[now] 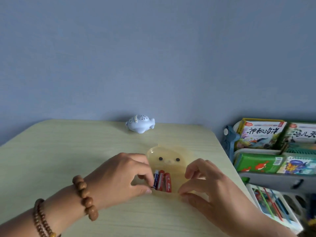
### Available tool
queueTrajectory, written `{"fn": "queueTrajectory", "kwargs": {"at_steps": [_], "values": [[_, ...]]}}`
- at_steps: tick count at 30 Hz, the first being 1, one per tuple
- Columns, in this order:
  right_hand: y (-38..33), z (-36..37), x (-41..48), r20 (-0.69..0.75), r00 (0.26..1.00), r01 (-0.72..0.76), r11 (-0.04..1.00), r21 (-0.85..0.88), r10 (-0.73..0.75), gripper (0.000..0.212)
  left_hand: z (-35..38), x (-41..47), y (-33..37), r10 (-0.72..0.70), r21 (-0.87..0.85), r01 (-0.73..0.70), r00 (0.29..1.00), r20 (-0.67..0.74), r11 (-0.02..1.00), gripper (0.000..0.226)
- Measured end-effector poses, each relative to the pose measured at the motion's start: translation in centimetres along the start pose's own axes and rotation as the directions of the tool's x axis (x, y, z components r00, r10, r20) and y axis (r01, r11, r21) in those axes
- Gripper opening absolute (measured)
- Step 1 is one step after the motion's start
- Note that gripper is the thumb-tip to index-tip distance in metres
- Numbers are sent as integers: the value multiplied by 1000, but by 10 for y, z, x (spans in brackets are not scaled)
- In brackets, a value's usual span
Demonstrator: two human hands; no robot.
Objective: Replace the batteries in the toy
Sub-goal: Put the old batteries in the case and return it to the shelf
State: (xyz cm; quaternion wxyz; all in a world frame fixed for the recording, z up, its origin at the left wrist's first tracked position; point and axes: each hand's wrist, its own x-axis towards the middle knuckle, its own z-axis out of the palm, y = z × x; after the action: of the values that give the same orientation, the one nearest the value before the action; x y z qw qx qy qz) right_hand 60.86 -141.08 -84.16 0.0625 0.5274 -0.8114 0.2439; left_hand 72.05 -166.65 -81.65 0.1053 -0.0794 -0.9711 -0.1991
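Our hands work low on the bench (pixel 68 151). The left hand (pixel 119 175), with beaded bracelets (pixel 85 194) on its wrist, closes thumb and forefinger in a pinch on the blue battery (pixel 156 179). The right hand (pixel 210 183) curls thumb and fingertips round the right rim of the box (pixel 185 155) and steadies it. Beside the bench on the right stands a book rack (pixel 266 161), which has no part in this job. The box is translucent yellow plastic with a bear face on its raised lid. We judge it thin and light, so it would skid if left unheld. The toy (pixel 141 125), white and rounded, sits at the far edge by the wall, well apart from both hands. It looks like a hard, smooth, light shell, so we would grasp it round the body. Its battery cover is not visible from here. In the box, touching the blue battery, lie two red batteries (pixel 165 182). They are stiff, slick cylinders that roll easily, so each is best pinched at mid-length and lifted one at a time.
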Motion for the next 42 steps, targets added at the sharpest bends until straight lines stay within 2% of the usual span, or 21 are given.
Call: {"fn": "queueTrajectory", "kwargs": {"at_steps": [8,11,13,14,16,17,19,22,25,28,31,35,38,40,42], "values": [[-27,2,-38,-47,999,14,998,68,-11,5,3,-45,21,46,-161,-45,999,2,986,13],[-27,1,-38,-41,999,5,994,108,-1,7,-1,-44,21,36,-211,-61,992,-122,976,30],[-27,1,-37,-37,999,11,994,105,-7,7,-3,-35,16,-76,-250,18,971,-226,968,51],[-26,1,-37,-30,1000,12,995,103,-9,7,-2,-28,13,-173,-292,102,958,-229,951,62],[-26,1,-36,-15,1000,16,996,88,-14,6,5,-14,10,-342,-400,270,932,-121,876,81],[-26,1,-36,-14,1000,12,997,81,-11,7,11,-9,10,-381,-443,317,922,-62,839,85],[-27,1,-36,-37,999,-13,996,91,16,10,23,-3,14,-391,-434,347,920,-12,831,78],[-29,1,-36,-91,992,-70,987,142,83,15,26,-5,24,-363,-391,304,928,-86,869,59],[-28,7,-38,-167,976,-108,975,194,141,29,20,-8,30,-340,-501,219,926,-164,837,59],[-24,12,-38,-230,950,-128,938,323,209,46,15,-14,33,-312,-626,117,926,-211,771,55],[-22,13,-38,-237,927,-169,889,425,290,61,15,-22,38,-273,-655,15,916,-294,755,48],[-22,17,-41,-205,891,-257,824,505,404,81,16,-30,35,-200,-658,-47,934,-296,751,39],[-24,14,-42,-207,929,-201,888,413,307,88,14,-35,26,-90,-570,-84,959,-269,817,37],[-25,9,-43,-137,964,-172,927,334,228,88,13,-38,23,-41,-485,-79,972,-231,871,37],[-27,5,-44,-55,975,-193,942,276,216,83,14,-40,22,-12,-427,-71,982,-190,902,34]]}}
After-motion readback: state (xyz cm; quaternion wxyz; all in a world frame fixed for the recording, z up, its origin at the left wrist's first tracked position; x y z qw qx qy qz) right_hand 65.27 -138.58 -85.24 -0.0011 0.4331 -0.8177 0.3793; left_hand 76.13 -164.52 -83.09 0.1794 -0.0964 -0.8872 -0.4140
